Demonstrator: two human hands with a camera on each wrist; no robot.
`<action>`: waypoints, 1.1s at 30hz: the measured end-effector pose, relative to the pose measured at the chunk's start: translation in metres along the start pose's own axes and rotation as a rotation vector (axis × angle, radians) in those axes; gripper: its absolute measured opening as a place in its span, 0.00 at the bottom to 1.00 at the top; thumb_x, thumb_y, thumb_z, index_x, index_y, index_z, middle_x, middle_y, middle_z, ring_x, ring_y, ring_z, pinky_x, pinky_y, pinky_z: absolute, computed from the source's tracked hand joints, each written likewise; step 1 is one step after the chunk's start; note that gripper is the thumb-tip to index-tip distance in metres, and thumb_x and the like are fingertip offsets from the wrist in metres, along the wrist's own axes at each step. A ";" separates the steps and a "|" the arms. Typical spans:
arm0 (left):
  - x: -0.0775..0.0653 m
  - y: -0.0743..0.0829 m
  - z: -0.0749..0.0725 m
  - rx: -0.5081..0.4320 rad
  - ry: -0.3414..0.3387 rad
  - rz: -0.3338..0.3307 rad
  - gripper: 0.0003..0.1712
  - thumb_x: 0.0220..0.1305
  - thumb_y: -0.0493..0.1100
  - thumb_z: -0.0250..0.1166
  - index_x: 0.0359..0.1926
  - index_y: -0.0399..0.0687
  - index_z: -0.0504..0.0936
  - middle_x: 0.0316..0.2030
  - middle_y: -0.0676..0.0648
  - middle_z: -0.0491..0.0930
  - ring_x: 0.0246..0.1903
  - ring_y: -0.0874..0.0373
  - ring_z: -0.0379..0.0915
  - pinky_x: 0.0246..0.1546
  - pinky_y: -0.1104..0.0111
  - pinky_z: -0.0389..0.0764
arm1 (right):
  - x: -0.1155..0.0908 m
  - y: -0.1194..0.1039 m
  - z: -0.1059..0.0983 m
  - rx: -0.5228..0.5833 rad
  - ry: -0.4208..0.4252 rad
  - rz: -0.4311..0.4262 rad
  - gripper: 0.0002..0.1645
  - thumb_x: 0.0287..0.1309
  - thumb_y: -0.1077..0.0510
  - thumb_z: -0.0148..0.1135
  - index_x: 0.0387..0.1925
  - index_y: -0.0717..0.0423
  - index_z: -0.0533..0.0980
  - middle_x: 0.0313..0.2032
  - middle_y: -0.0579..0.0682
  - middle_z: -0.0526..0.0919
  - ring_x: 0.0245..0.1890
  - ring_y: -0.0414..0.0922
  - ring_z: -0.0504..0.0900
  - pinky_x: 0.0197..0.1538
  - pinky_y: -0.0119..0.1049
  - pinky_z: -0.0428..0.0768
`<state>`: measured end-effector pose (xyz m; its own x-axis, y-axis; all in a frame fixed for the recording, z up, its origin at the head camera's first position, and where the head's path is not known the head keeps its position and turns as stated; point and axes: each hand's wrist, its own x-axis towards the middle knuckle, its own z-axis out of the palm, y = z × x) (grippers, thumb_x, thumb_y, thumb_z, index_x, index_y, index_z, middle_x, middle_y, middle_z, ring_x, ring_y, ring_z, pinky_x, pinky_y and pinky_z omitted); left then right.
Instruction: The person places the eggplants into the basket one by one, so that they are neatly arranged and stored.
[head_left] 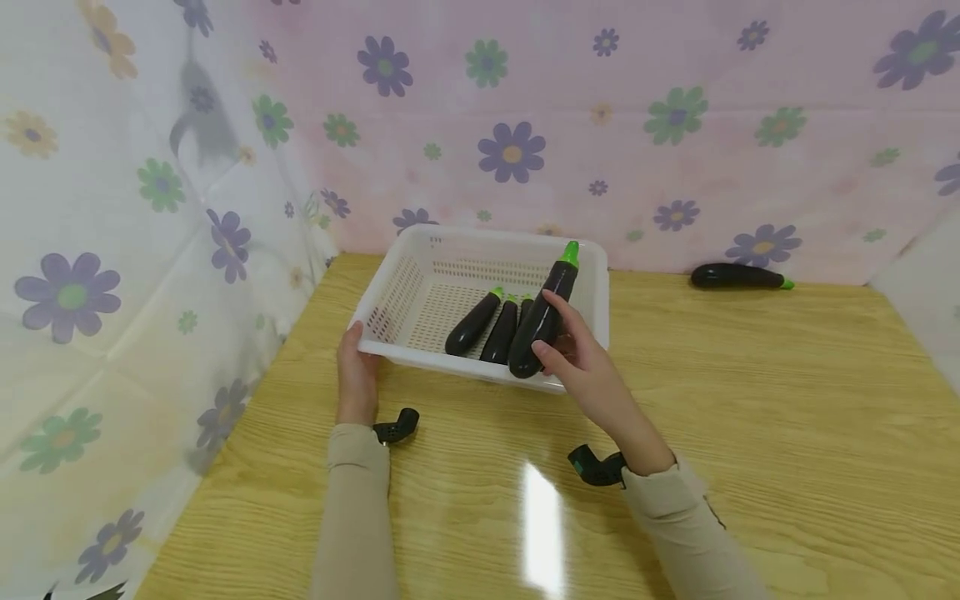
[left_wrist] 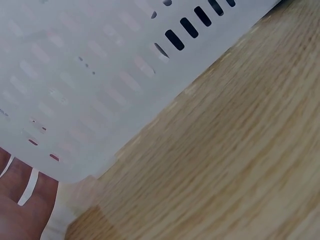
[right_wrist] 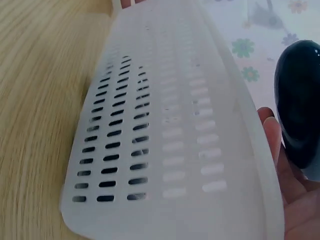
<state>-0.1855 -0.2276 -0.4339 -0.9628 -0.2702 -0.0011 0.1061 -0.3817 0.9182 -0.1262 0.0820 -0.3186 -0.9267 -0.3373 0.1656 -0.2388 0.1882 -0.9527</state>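
A white perforated plastic basket [head_left: 408, 354] stands on the table, and several dark eggplants with green caps, among them a leftmost eggplant [head_left: 472, 323], lie inside it. At the basket's front left corner my left hand [head_left: 357, 375] grips the rim; its fingers show beside that corner in the left wrist view. My right hand [head_left: 588, 367] holds another eggplant [head_left: 546, 321] between thumb and fingers, tilted above the basket's front right part. In the right wrist view this held eggplant [right_wrist: 300, 105] is beyond the basket's rim. The right hand partly hides the basket's front right corner.
One more eggplant [head_left: 738, 277] lies at the back right of the wooden table [head_left: 750, 417], near the flowered cloth backdrop [head_left: 570, 83]. Another flowered cloth [head_left: 150, 292] hangs along the left side. Small black devices sit at both wrists.
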 end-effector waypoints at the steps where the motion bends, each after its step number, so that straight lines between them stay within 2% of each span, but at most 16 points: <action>1: 0.000 -0.001 0.000 0.015 -0.003 0.003 0.26 0.64 0.54 0.45 0.60 0.49 0.67 0.58 0.49 0.66 0.58 0.59 0.60 0.59 0.67 0.55 | 0.000 -0.001 0.002 -0.009 -0.005 0.003 0.36 0.62 0.59 0.50 0.67 0.43 0.47 0.43 0.57 0.69 0.34 0.55 0.74 0.39 0.52 0.75; 4: -0.001 -0.001 -0.001 0.024 -0.008 0.010 0.26 0.64 0.55 0.46 0.59 0.50 0.67 0.58 0.50 0.66 0.57 0.59 0.61 0.59 0.66 0.56 | 0.003 0.000 0.008 -0.013 -0.019 0.017 0.36 0.61 0.58 0.51 0.67 0.40 0.48 0.41 0.57 0.71 0.34 0.52 0.74 0.39 0.52 0.74; 6: 0.000 -0.001 0.000 0.022 -0.012 0.014 0.26 0.64 0.56 0.46 0.59 0.51 0.67 0.58 0.50 0.66 0.58 0.59 0.60 0.59 0.66 0.55 | 0.007 0.003 0.010 -0.019 -0.034 0.031 0.36 0.61 0.55 0.51 0.66 0.35 0.48 0.43 0.55 0.70 0.35 0.50 0.74 0.39 0.49 0.74; 10: 0.000 -0.001 0.002 0.008 -0.009 0.011 0.26 0.64 0.55 0.46 0.60 0.51 0.67 0.59 0.50 0.65 0.58 0.59 0.60 0.59 0.66 0.56 | 0.015 0.015 0.014 -0.094 -0.057 0.061 0.35 0.60 0.45 0.51 0.64 0.24 0.47 0.42 0.51 0.71 0.36 0.45 0.74 0.35 0.42 0.74; 12: -0.001 -0.001 0.003 0.008 0.001 0.004 0.25 0.64 0.55 0.46 0.59 0.51 0.67 0.58 0.51 0.65 0.58 0.59 0.60 0.59 0.67 0.56 | 0.018 0.021 0.014 -0.128 -0.062 0.065 0.35 0.59 0.42 0.50 0.64 0.23 0.46 0.39 0.51 0.72 0.35 0.47 0.75 0.32 0.41 0.73; 14: -0.002 0.000 0.003 -0.002 0.010 0.005 0.25 0.64 0.54 0.47 0.59 0.50 0.67 0.58 0.51 0.65 0.57 0.59 0.60 0.59 0.67 0.56 | 0.021 0.024 0.015 -0.148 -0.068 0.068 0.36 0.58 0.40 0.50 0.64 0.22 0.46 0.36 0.52 0.73 0.33 0.50 0.74 0.29 0.42 0.72; 20: -0.001 0.001 0.000 -0.007 -0.003 0.026 0.25 0.65 0.54 0.47 0.59 0.50 0.68 0.58 0.50 0.66 0.58 0.59 0.61 0.59 0.66 0.56 | 0.029 0.019 0.013 -0.115 -0.120 0.077 0.35 0.58 0.41 0.50 0.63 0.21 0.46 0.36 0.53 0.73 0.31 0.50 0.75 0.35 0.47 0.75; 23: -0.002 0.001 0.000 -0.001 -0.004 0.020 0.24 0.65 0.54 0.46 0.58 0.51 0.69 0.58 0.50 0.66 0.57 0.58 0.61 0.59 0.65 0.56 | 0.032 0.012 0.011 -0.118 -0.159 0.095 0.36 0.57 0.39 0.50 0.63 0.20 0.46 0.34 0.54 0.75 0.30 0.51 0.75 0.35 0.47 0.75; 30: -0.001 0.001 0.001 0.008 -0.003 0.021 0.25 0.65 0.54 0.47 0.58 0.50 0.69 0.57 0.49 0.67 0.57 0.57 0.62 0.58 0.63 0.58 | 0.051 -0.002 0.006 -0.103 -0.263 0.117 0.37 0.56 0.37 0.50 0.63 0.23 0.46 0.52 0.48 0.71 0.41 0.45 0.75 0.36 0.48 0.76; 33: 0.000 0.000 0.000 0.008 -0.013 0.027 0.25 0.65 0.54 0.47 0.58 0.50 0.69 0.57 0.49 0.67 0.57 0.57 0.62 0.58 0.64 0.58 | 0.060 -0.006 0.004 -0.144 -0.288 0.134 0.37 0.56 0.37 0.50 0.64 0.25 0.45 0.50 0.49 0.72 0.39 0.46 0.76 0.35 0.46 0.77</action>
<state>-0.1858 -0.2275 -0.4335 -0.9627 -0.2689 0.0289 0.1301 -0.3669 0.9211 -0.1792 0.0568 -0.3039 -0.8374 -0.5436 -0.0571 -0.1779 0.3699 -0.9119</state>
